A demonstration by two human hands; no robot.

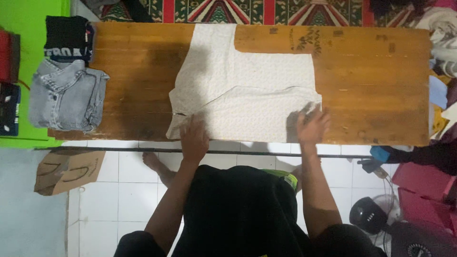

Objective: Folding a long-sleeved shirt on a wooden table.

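Observation:
A white patterned garment (247, 90) lies spread flat on a long wooden table (376, 85), partly folded over itself. My left hand (194, 138) rests palm down on its near left edge, fingers together. My right hand (312, 124) presses flat on the near right corner of the cloth, fingers spread. Neither hand grips anything.
A folded light-blue denim garment (66, 97) and a folded black garment (68, 38) sit at the table's left end. A patterned rug (266, 10) lies beyond the table. Cardboard (69, 169) lies on the white tiled floor, a fan (369, 215) and red items at right.

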